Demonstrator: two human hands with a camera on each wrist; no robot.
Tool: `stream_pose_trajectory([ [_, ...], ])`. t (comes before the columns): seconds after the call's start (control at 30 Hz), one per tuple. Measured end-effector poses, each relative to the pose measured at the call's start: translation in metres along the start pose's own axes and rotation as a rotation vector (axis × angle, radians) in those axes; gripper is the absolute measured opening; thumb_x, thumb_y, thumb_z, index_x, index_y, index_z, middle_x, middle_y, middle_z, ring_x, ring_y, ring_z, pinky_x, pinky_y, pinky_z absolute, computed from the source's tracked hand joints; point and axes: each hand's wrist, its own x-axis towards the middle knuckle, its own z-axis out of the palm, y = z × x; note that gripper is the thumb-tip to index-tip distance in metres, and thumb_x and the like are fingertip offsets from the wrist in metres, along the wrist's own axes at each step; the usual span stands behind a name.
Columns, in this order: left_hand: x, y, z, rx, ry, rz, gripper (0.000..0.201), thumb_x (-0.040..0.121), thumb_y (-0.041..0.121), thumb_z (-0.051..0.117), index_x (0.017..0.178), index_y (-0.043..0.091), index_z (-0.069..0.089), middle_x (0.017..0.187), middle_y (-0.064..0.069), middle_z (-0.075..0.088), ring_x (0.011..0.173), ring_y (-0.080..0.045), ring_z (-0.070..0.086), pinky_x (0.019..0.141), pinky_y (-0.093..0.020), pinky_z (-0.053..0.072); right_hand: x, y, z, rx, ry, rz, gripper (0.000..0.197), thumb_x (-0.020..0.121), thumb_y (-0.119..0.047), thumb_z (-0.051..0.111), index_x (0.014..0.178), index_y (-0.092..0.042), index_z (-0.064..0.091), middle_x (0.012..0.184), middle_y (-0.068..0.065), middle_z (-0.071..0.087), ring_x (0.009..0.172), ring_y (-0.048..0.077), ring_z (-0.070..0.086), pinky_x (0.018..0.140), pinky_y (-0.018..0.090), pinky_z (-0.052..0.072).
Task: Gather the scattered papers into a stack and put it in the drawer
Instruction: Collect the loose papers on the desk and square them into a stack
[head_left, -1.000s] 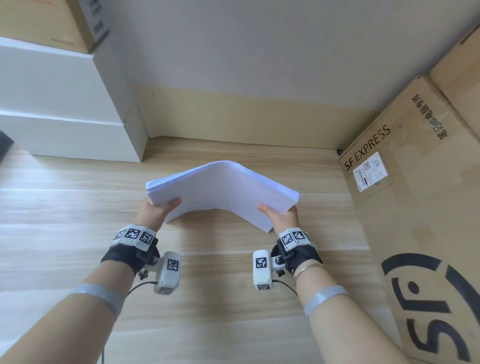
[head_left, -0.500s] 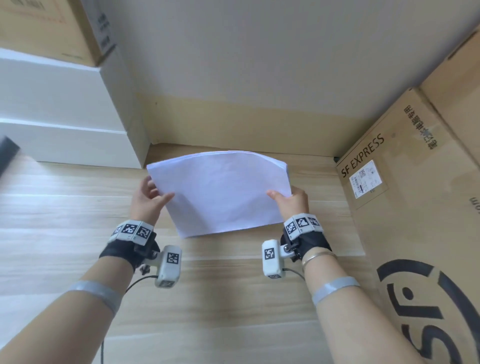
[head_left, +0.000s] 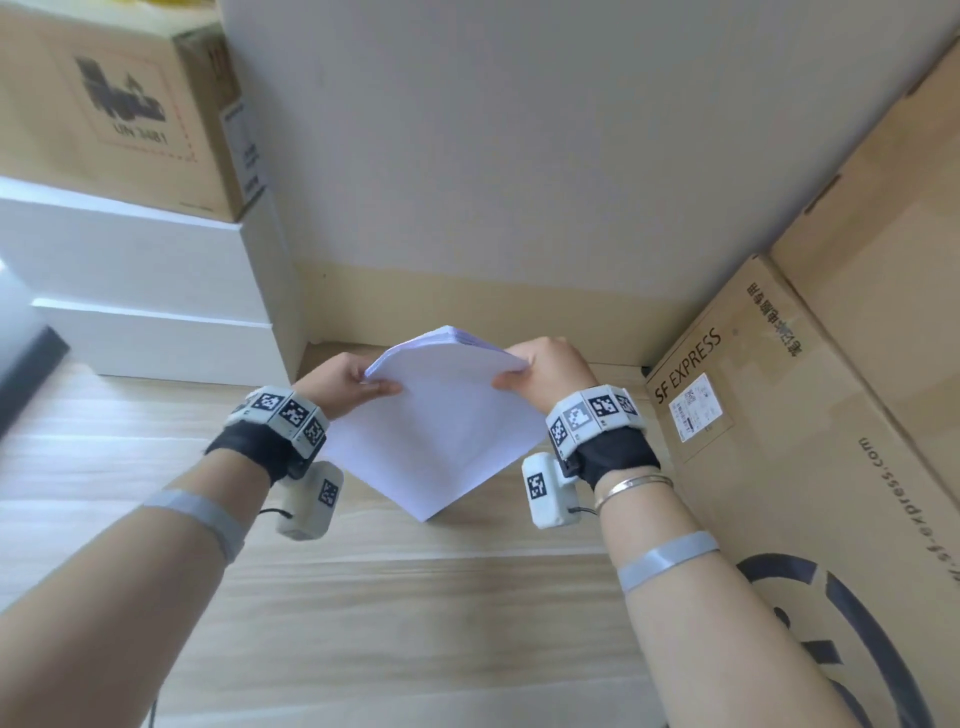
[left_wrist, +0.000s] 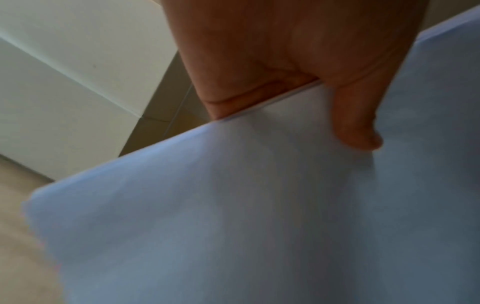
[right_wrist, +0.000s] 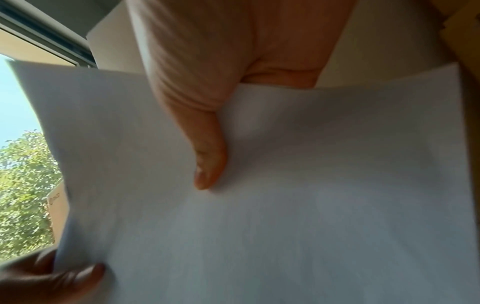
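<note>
A pale wood-grain floor (head_left: 363, 597) is seen below, w/ a plain grey wall (head_left: 493, 130) and beige skirting behind. The right side is filled by a big SF Express carton (head_left: 769, 467); at left a white drawer unit (head_left: 130, 291) is stood against the wall, w/ a smaller brown carton (head_left: 104, 109) set on top. No drawer is shown pulled out from this angle; whether one is open cannot be told.

The paper stack (head_left: 441, 431) is held up in the air between both hands, well clear of the floor, turned so one corner hangs lowest and the top edge is bowed into an arch. Sheets appear gathered already, edges approx. aligned.

The left hand (head_left: 345, 382) is closed on the stack's upper left edge: thumb laid over the near face, fingers hidden behind. The right hand (head_left: 545, 371) is closed likewise on the upper right edge, thumb in front.

Handling, as judged: the stack is light but floppy, no stiffness of its own, so sag and fanning are to be expected. Sheets are smooth and prob. slide on each other if the pinch is relaxed. Two opposite edges are best gripped, as now, or the stack supported flat from beneath before being laid in the drawer. Corners may be bent if knocked.
</note>
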Motion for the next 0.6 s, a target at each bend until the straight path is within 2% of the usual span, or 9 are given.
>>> stream_pose_trajectory([
  [0.07,-0.004,-0.009,0.008,-0.078,0.057,0.019,0.026,0.084,0.026,0.065,0.076,0.002,0.068,0.072,-0.007,0.063,0.074,-0.017,0.054,0.069,-0.03,0.042,0.0,0.007,-0.003,0.077,0.078,0.011,0.007,0.068,-0.025,0.069,0.068,-0.018,0.067,0.066,0.007,0.061,0.066,0.022,0.043,0.061,0.025,0.039],
  [0.17,-0.01,-0.021,0.018,-0.216,0.196,0.006,0.021,0.086,0.02,0.064,0.068,0.009,0.064,0.074,-0.008,0.059,0.076,-0.018,0.051,0.069,-0.03,0.039,-0.003,0.025,-0.005,0.275,0.238,0.072,0.025,0.068,-0.023,0.078,0.092,-0.023,0.071,0.085,-0.003,0.072,0.076,0.014,0.061,0.073,0.024,0.049],
  [0.23,-0.011,-0.028,0.023,-0.284,0.255,-0.026,0.024,0.088,0.017,0.061,0.065,0.011,0.059,0.075,-0.008,0.056,0.076,-0.019,0.048,0.067,-0.03,0.038,-0.009,0.03,0.002,0.57,0.278,0.109,0.036,0.072,-0.009,0.078,0.105,-0.017,0.065,0.084,-0.004,0.068,0.07,0.005,0.062,0.07,0.015,0.052],
  [0.3,-0.013,-0.029,0.029,-0.336,0.293,-0.029,0.02,0.088,0.016,0.06,0.07,0.01,0.061,0.082,-0.01,0.057,0.078,-0.02,0.048,0.071,-0.031,0.04,-0.016,0.03,0.016,0.822,0.235,0.134,0.032,0.078,0.005,0.07,0.105,-0.008,0.06,0.082,-0.006,0.064,0.059,-0.009,0.063,0.059,0.005,0.05],
  [0.37,-0.015,-0.025,0.037,-0.401,0.323,-0.017,0.018,0.089,0.013,0.059,0.071,0.014,0.061,0.082,-0.009,0.06,0.077,-0.019,0.051,0.069,-0.027,0.043,-0.02,0.026,0.033,0.834,0.187,0.2,0.018,0.078,0.006,0.069,0.087,-0.008,0.062,0.076,-0.006,0.063,0.05,-0.012,0.061,0.054,0.008,0.05],
  [0.4,-0.015,-0.025,0.041,-0.424,0.333,-0.013,0.018,0.089,0.012,0.058,0.072,0.015,0.061,0.074,-0.005,0.063,0.072,-0.017,0.053,0.063,-0.021,0.045,-0.022,0.024,0.04,0.834,0.169,0.239,0.015,0.078,0.002,0.071,0.08,-0.01,0.062,0.074,-0.005,0.062,0.049,-0.009,0.061,0.055,0.014,0.051],
  [0.47,-0.017,-0.024,0.047,-0.443,0.35,0.009,0.022,0.089,0.011,0.058,0.069,0.019,0.058,0.055,0.017,0.063,0.057,0.002,0.055,0.051,-0.005,0.041,-0.026,0.022,0.05,0.861,0.153,0.331,0.012,0.079,-0.005,0.073,0.082,-0.008,0.062,0.075,0.002,0.064,0.06,0.01,0.063,0.062,0.025,0.048],
  [0.53,-0.019,-0.028,0.052,-0.475,0.377,0.013,0.023,0.09,0.01,0.057,0.069,0.019,0.058,0.054,0.019,0.062,0.05,0.007,0.056,0.049,-0.003,0.04,-0.028,0.022,0.055,0.899,0.171,0.351,0.013,0.081,-0.008,0.07,0.091,-0.005,0.062,0.085,0.009,0.063,0.075,0.02,0.06,0.071,0.028,0.045],
  [0.6,-0.021,-0.033,0.053,-0.527,0.381,0.008,0.021,0.089,0.009,0.058,0.07,0.019,0.059,0.052,0.019,0.065,0.05,0.011,0.058,0.058,-0.008,0.046,-0.03,0.023,0.055,0.923,0.178,0.331,0.008,0.083,-0.008,0.068,0.087,-0.006,0.062,0.086,0.01,0.063,0.078,0.021,0.059,0.074,0.03,0.045],
])
